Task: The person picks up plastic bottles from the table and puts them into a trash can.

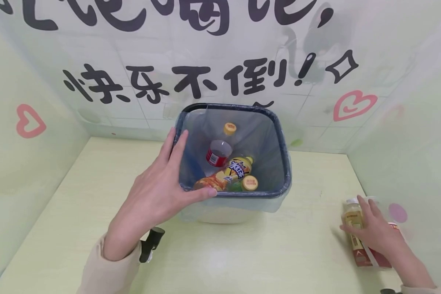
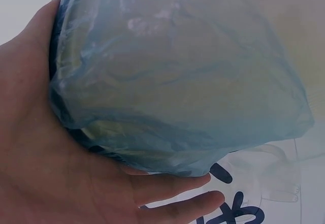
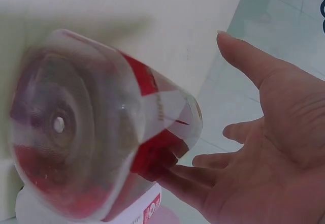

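Blue plastic lines one bin (image 1: 279, 134) that stands at the back middle of the pale desk (image 1: 242, 253). Three bottles are seen inside it: one clear bottle with a red label and yellow cap (image 1: 220, 149), one yellow-labelled bottle (image 1: 228, 173) lying across the bottom, and one more of which only a yellow cap (image 1: 249, 183) and a little green are shown. The left hand (image 1: 161, 192) is laid flat against the bin's near left corner, fingers straight along the rim and thumb along the front edge; in the left wrist view the liner (image 2: 177, 82) is pressed by the palm (image 2: 45, 173). At the desk's right edge two bottles are seen lying side by side: one with a white cap and pale label (image 1: 354, 228), and one with a red label (image 1: 382, 257), partly hidden. The right hand (image 1: 376, 230) is spread over them with relaxed fingers, and its fingertips (image 3: 177, 176) touch the red-labelled bottle (image 3: 101, 132).
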